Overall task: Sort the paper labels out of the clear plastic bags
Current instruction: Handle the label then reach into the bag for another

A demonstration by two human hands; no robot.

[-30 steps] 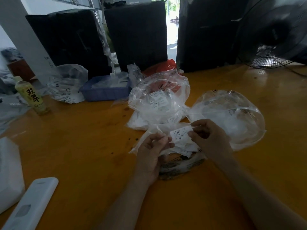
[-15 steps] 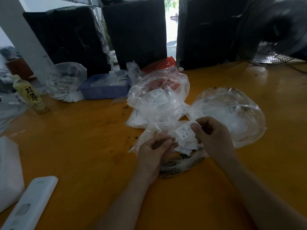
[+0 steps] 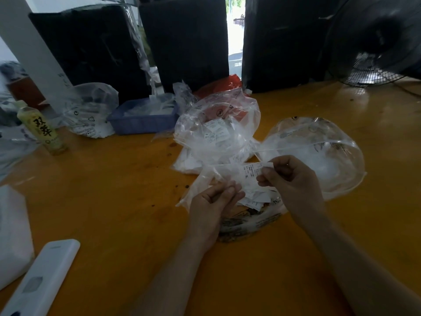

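A white paper label (image 3: 251,173), printed with small text and an "XL", is pinched at its right end between thumb and fingertips of the right hand (image 3: 293,183), held just above the small clear plastic bag (image 3: 205,179) it seems to belong to. The left hand (image 3: 213,202) curls its fingers on that bag's film, likely to anchor it so the label can slide free. Beneath both hands lies a loose heap of labels (image 3: 255,198), probably the sorted pile, resting on a printed bag. Just beyond, a puffed clear bag of more labelled bags (image 3: 216,135) waits, and to the right a large open clear bag (image 3: 319,153) sits within easy reach, perhaps for the emptied film. All this rests on a glossy orange-yellow table (image 3: 114,190). Farther back are a blue plastic tray (image 3: 141,119), a green tea bottle (image 3: 42,130), a white remote control (image 3: 43,277) at the near left, dark wrapped blocks and a black fan (image 3: 376,39) at the right.
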